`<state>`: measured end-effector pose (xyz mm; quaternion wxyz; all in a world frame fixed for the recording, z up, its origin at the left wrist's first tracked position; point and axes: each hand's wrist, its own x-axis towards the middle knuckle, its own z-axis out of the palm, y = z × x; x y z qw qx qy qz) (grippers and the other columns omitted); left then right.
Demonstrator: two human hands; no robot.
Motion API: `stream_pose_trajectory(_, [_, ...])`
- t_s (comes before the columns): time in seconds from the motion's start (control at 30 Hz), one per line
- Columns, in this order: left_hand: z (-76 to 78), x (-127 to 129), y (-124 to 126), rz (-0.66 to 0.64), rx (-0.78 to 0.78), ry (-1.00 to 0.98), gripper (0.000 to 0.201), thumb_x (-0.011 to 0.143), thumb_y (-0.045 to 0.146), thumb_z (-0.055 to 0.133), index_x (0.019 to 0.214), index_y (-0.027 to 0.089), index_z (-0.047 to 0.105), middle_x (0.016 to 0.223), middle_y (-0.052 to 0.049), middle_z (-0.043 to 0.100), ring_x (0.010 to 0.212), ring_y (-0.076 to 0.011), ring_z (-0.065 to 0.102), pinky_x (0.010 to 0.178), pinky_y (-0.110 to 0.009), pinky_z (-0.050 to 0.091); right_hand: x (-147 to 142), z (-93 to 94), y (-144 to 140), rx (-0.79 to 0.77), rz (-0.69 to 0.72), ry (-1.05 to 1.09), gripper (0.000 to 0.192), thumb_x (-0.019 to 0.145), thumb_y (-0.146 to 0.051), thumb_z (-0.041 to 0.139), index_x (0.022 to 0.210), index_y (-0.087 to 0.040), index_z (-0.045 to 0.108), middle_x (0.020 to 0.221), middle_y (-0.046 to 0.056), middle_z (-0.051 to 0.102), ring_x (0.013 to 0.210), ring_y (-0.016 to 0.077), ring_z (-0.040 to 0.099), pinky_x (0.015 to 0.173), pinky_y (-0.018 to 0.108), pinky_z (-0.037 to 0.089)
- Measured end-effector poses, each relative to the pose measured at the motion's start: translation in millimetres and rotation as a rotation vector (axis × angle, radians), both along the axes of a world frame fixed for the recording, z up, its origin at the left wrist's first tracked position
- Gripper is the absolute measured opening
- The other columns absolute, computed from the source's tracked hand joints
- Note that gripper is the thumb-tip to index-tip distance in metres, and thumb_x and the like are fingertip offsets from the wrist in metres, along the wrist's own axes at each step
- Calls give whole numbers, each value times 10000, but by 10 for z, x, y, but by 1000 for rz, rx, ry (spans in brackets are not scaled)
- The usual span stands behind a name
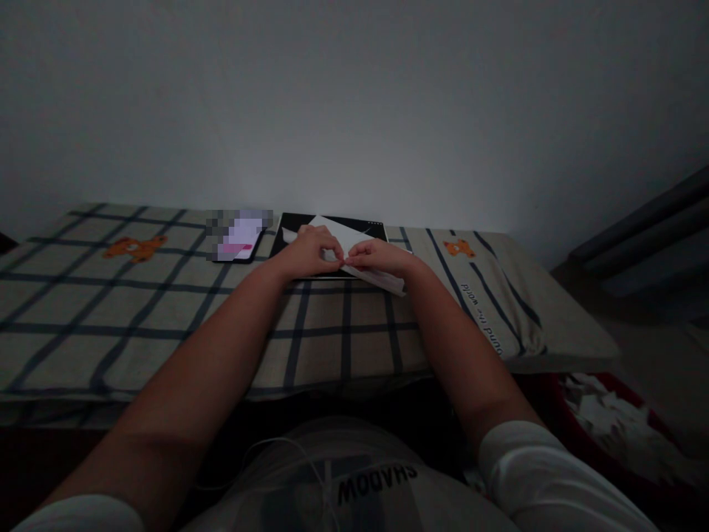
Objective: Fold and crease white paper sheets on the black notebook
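A white sheet of paper (348,235), partly folded, lies on a dark tablet-like slab (293,222) at the far side of the table. My left hand (311,251) rests on the paper with its fingers curled and pinching a fold. My right hand (377,256) meets it fingertip to fingertip, pressing the same fold near the paper's middle. A folded edge of the paper (382,280) sticks out under my right wrist.
A checked cloth (166,310) with orange bear prints covers the table. A lit phone (239,236) lies left of the slab. A red bin (609,436) with white paper scraps stands on the floor at the lower right. A plain wall rises behind the table.
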<state>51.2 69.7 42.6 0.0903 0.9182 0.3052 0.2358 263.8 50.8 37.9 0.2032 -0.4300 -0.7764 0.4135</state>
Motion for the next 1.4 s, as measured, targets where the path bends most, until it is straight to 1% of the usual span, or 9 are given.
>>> stream_pose_trajectory(0.13, [4, 13, -15, -8, 16, 1, 152, 731, 342, 639, 785, 227, 723, 829, -30, 690, 909, -208, 564, 889, -394, 288, -10, 13, -11, -4, -15, -16, 301, 773, -433, 595, 853, -149, 656, 754, 15, 607, 648, 114, 476, 615, 251, 363])
stream_pose_trajectory(0.27, [4, 20, -21, -34, 17, 3, 137, 734, 327, 639, 777, 227, 723, 837, -19, 692, 900, -195, 567, 900, -389, 287, -19, 2, 2, 93, 65, 7, 277, 783, -413, 592, 848, -150, 647, 839, 34, 629, 746, 135, 527, 681, 257, 399])
stream_pose_trajectory(0.37, [6, 19, -22, -34, 19, 3, 140, 735, 331, 638, 777, 229, 725, 848, -22, 693, 902, -196, 567, 896, -390, 291, -21, -16, 9, 143, 80, 32, 263, 787, -404, 591, 849, -153, 635, 851, 33, 626, 777, 142, 535, 701, 262, 411])
stream_pose_trajectory(0.57, [-8, 18, -14, -31, 15, -18, 130, 726, 315, 641, 775, 232, 728, 809, -20, 693, 878, -192, 575, 906, -397, 289, 3, -36, 29, 96, 63, 14, 257, 786, -388, 584, 861, -151, 650, 858, 34, 641, 772, 142, 548, 727, 271, 409])
stream_pose_trajectory(0.83, [-26, 16, -2, -70, 13, -22, 134, 740, 318, 623, 767, 233, 724, 790, -11, 699, 868, -188, 572, 903, -394, 283, -28, -63, 35, 164, 76, 50, 250, 762, -373, 604, 822, -133, 644, 810, 26, 621, 744, 133, 540, 728, 277, 407])
stream_pose_trajectory(1.0, [-18, -4, 6, -38, 19, -9, 146, 718, 309, 617, 769, 220, 720, 799, -12, 678, 871, -189, 561, 896, -384, 285, 17, -94, 60, 82, 57, 90, 300, 751, -415, 633, 873, -144, 673, 855, 34, 658, 765, 136, 563, 729, 272, 416])
stream_pose_trajectory(1.1, [-8, -13, 4, -12, 17, 13, 146, 699, 308, 618, 753, 211, 712, 790, -11, 663, 875, -193, 553, 903, -386, 284, 37, -82, 63, 41, 59, 69, 307, 751, -419, 637, 891, -152, 693, 878, 42, 677, 778, 141, 574, 728, 270, 421])
stream_pose_trajectory(1.3, [-2, -4, -8, -10, 2, 4, 170, 701, 320, 629, 799, 214, 719, 825, -23, 677, 903, -210, 556, 902, -409, 272, 11, -14, 28, 123, 65, 20, 288, 768, -406, 624, 857, -144, 704, 851, 45, 678, 782, 146, 576, 737, 278, 422])
stream_pose_trajectory(1.4, [-11, 1, -1, -21, 11, 6, 156, 715, 323, 627, 784, 214, 717, 826, -24, 681, 897, -204, 565, 900, -411, 267, 9, -19, 29, 109, 59, 31, 272, 767, -393, 627, 864, -149, 699, 861, 44, 680, 785, 145, 580, 747, 281, 429])
